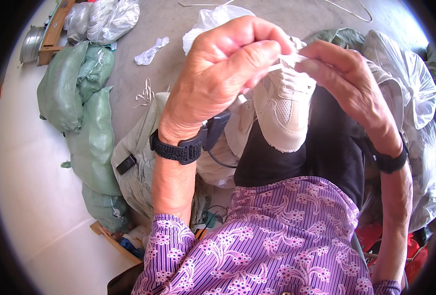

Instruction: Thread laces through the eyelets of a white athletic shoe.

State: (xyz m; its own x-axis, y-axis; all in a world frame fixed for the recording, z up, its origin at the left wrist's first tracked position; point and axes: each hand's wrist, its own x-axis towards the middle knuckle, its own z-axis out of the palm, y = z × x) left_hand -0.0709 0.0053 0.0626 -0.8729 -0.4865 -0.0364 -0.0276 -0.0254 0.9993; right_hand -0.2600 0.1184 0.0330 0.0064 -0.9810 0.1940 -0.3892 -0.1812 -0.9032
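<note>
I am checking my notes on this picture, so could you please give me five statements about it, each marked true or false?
1. The fingers of the left hand and right hand pinch a thin white shoelace. True.
2. The cream-white lace-up shoe points its toe away from the person. False: its toe points toward the person's body.
3. A black wrist strap is worn on the left wrist only. False: the right wrist wears one too.
4. Bulging pale-green sacks lie to the person's left. True.
5. The purple top is plain. False: it has stripes and flowers.
</note>
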